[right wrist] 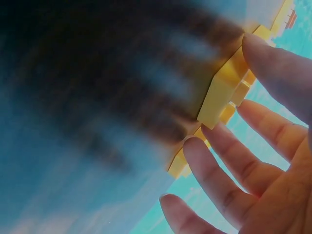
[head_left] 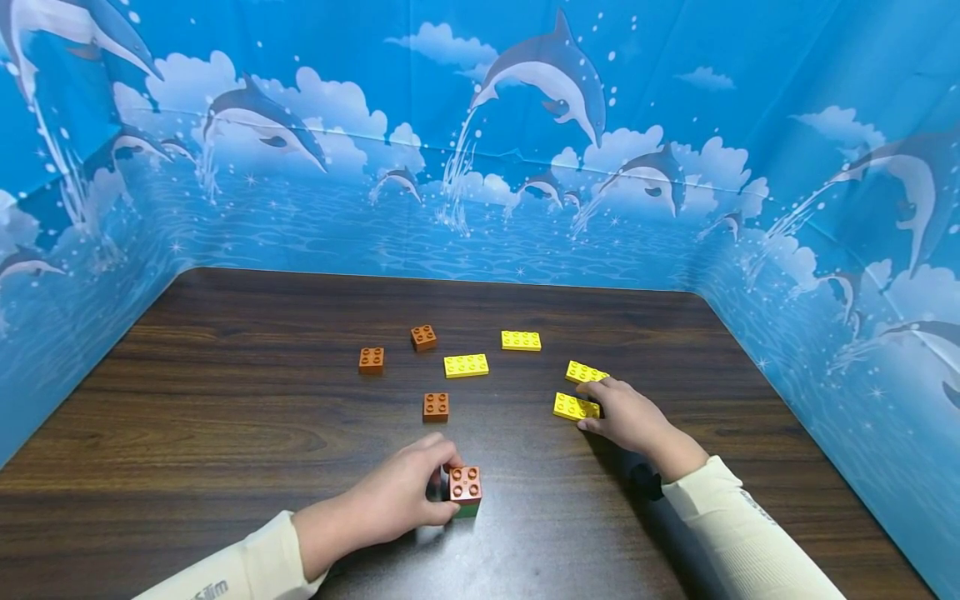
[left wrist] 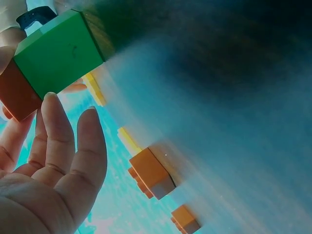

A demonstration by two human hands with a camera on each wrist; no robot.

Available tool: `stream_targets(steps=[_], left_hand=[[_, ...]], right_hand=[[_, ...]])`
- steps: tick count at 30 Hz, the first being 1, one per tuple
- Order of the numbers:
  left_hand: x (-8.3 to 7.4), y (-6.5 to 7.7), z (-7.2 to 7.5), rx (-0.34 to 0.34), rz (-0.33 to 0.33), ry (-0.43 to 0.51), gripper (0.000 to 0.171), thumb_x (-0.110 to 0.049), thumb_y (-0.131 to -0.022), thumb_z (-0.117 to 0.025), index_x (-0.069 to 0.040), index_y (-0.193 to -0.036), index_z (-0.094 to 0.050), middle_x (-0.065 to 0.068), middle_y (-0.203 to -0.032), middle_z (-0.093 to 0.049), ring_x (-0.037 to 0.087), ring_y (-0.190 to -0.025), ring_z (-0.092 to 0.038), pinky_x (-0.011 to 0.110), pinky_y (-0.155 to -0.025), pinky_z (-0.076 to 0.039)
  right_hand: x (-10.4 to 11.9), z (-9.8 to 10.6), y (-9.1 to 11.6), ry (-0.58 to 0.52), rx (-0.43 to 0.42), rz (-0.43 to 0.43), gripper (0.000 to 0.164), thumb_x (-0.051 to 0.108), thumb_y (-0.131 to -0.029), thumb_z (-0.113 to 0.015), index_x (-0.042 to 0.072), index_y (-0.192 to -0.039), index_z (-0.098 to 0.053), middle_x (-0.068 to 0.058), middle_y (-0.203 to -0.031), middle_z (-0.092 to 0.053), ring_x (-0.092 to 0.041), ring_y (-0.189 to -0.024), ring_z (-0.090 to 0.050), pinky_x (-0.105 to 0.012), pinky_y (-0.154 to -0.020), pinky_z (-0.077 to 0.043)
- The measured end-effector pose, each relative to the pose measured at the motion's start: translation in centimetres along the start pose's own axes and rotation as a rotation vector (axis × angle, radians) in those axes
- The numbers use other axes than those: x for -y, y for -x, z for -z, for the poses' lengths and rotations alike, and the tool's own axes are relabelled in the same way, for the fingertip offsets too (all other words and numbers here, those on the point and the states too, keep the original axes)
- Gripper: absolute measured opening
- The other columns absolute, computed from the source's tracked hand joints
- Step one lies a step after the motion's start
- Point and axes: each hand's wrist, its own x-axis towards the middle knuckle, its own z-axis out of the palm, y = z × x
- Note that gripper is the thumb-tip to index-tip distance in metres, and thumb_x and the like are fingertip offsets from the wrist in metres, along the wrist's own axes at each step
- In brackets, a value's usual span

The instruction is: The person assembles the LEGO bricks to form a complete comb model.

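In the head view my left hand (head_left: 405, 487) grips a two-brick stack near the front of the table, thumb on its near side and fingers at the far side. An orange-brown 2x2 brick (head_left: 465, 484) forms the top; below it is a green brick (left wrist: 61, 53), whose tall side shows in the left wrist view. My right hand (head_left: 628, 414) reaches over a yellow 2x4 brick (head_left: 572, 406), pinching it between thumb and fingertips at its right part. Just behind it, another yellow brick (head_left: 584, 371) lies partly hidden by the fingers.
Two more yellow bricks (head_left: 466, 366) (head_left: 521, 340) lie at the table's middle and back. Three loose orange-brown bricks (head_left: 436, 407) (head_left: 371, 360) (head_left: 423, 337) lie left of them. A dolphin-printed curtain (head_left: 480, 208) borders the dark wooden table (head_left: 225, 375) at the back and sides.
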Motion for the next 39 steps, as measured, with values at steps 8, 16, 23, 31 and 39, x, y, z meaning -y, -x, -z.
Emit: stream_targets(steps=[8,16,23,31,39], left_hand=[[0.0,0.0,-0.1,-0.027,-0.022,-0.01,0.028,-0.009,-0.073,-0.079,-0.013,-0.09,-0.057,-0.004,-0.085,-0.048,0.009,-0.074,-0.046,0.023,-0.063,-0.04],[0.0,0.0,-0.1,-0.018,-0.009,-0.012,0.028,-0.01,-0.073,-0.079,-0.013,-0.09,-0.057,-0.004,-0.085,-0.048,0.01,-0.074,-0.046,0.024,-0.063,-0.04],[0.0,0.1,-0.1,-0.007,0.003,-0.004,0.028,-0.01,-0.074,-0.079,-0.013,-0.091,-0.058,-0.005,-0.085,-0.048,0.011,-0.075,-0.046,0.024,-0.063,-0.04],[0.2,0.0,-0.1,-0.009,-0.003,0.005,0.028,-0.01,-0.074,-0.079,-0.013,-0.092,-0.057,-0.004,-0.085,-0.048,0.011,-0.075,-0.047,0.024,-0.063,-0.04],[0.1,-0.1,0.0,-0.002,0.009,0.017,0.029,-0.01,-0.074,-0.079,-0.012,-0.093,-0.057,-0.004,-0.085,-0.047,0.01,-0.075,-0.047,0.024,-0.063,-0.04]], right_hand=[[0.3,-0.1,-0.1,0.019,-0.009,0.053,0.039,0.021,-0.085,-0.073,0.01,-0.121,-0.063,-0.01,-0.11,-0.062,-0.029,-0.103,-0.058,-0.047,-0.085,-0.05],[0.4,-0.3,-0.2,0.036,-0.014,0.079,0.035,0.018,-0.085,-0.074,0.009,-0.117,-0.065,-0.009,-0.106,-0.062,-0.025,-0.094,-0.057,-0.044,-0.082,-0.05],[0.6,-0.4,-0.2,0.029,-0.019,0.072,0.035,0.018,-0.085,-0.074,0.01,-0.117,-0.065,-0.01,-0.11,-0.062,-0.027,-0.1,-0.058,-0.045,-0.085,-0.05],[1.3,-0.3,0.0,0.039,-0.119,0.12,0.038,0.018,-0.083,-0.076,0.01,-0.118,-0.065,-0.01,-0.11,-0.061,-0.028,-0.101,-0.057,-0.045,-0.084,-0.051],[2.8,0.0,0.5,0.002,-0.207,0.184,0.041,0.023,-0.084,-0.076,0.012,-0.121,-0.064,-0.007,-0.109,-0.059,-0.023,-0.093,-0.055,-0.04,-0.076,-0.048]])
